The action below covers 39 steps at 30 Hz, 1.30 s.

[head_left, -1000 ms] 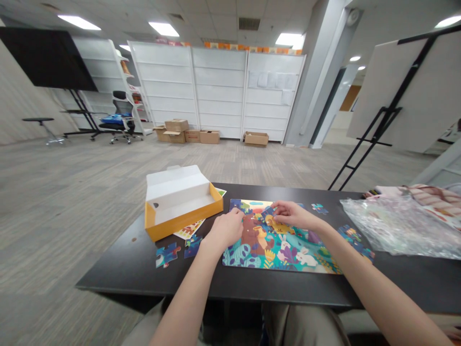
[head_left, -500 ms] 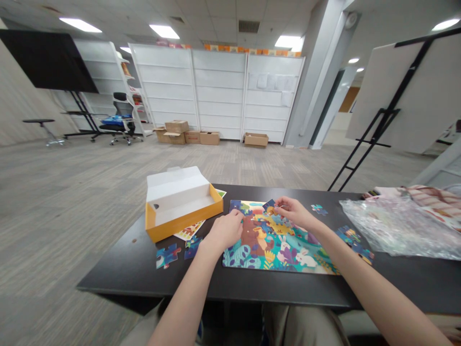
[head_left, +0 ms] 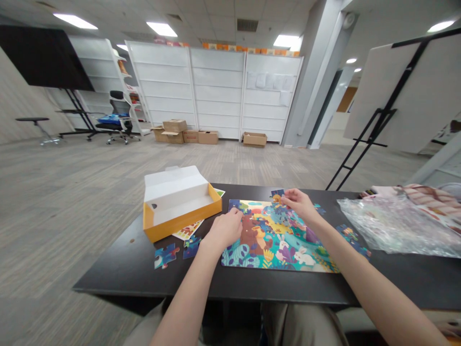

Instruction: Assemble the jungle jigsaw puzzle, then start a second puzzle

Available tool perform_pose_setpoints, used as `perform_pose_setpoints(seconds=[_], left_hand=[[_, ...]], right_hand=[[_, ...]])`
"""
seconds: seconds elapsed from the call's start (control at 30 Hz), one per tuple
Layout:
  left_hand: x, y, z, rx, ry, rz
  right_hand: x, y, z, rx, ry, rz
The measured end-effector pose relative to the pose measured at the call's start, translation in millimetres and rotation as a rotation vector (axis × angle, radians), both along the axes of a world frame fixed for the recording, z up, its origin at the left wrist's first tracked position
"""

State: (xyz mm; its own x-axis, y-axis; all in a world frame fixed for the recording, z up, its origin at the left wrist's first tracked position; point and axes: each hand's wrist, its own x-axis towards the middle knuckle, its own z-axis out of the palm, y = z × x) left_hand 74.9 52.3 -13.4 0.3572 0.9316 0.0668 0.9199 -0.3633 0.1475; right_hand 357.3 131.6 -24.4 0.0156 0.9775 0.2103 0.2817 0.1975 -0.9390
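A colourful jigsaw puzzle (head_left: 277,242) with animals lies on the black table (head_left: 118,269) in front of me. My left hand (head_left: 225,230) rests curled on the puzzle's left edge, fingers bent down onto it. My right hand (head_left: 300,203) is raised at the puzzle's far edge and pinches a blue puzzle piece (head_left: 276,194) by its fingertips. Loose pieces (head_left: 166,253) lie left of the puzzle, and more loose pieces (head_left: 351,236) lie to its right.
An open yellow box (head_left: 180,204) with a white inside stands at the table's far left, over a printed sheet (head_left: 187,230). Crumpled clear plastic (head_left: 396,223) and striped cloth (head_left: 428,197) fill the right end. An easel (head_left: 378,120) stands beyond, and cardboard boxes (head_left: 187,133) line the back wall.
My right hand has lifted a blue piece off the puzzle's upper middle and carried it away to the far edge. My left hand has stayed on the puzzle's left side.
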Motion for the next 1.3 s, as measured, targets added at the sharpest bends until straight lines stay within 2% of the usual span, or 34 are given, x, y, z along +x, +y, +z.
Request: perform_pose_setpoints(seconds=[0.13, 0.27, 0.37, 0.47, 0.67, 0.83, 1.07, 1.3], left_hand=[[1.5, -0.5, 0.7, -0.003, 0.007, 0.001], [2.4, -1.2, 2.4, -0.012, 0.012, 0.009], [3.0, -1.4, 3.3, -0.02, 0.014, 0.011], [3.3, -1.4, 3.6, -0.028, 0.016, 0.01], [3.3, -1.4, 3.1, -0.025, 0.016, 0.011], [3.1, -1.3, 3.7, -0.021, 0.017, 0.01], [3.5, -1.9, 5.4, -0.026, 0.017, 0.013], [4.1, -2.6, 5.4, -0.028, 0.017, 0.017]], right_hand=[[-9.7, -0.8, -15.1, -0.001, -0.028, 0.085], [-10.0, 1.6, -24.5, 0.07, -0.278, 0.06], [-7.2, 3.6, -25.0, 0.192, -0.494, 0.004], [-8.1, 3.9, -24.1, 0.221, -0.619, 0.009], [-13.5, -0.8, -19.3, 0.199, -0.734, 0.054], [-8.6, -1.9, -16.2, 0.309, -0.842, 0.016], [-7.8, 1.7, -23.3, 0.349, -0.892, 0.205], [-10.6, -0.4, -19.4, 0.34, -0.918, 0.226]])
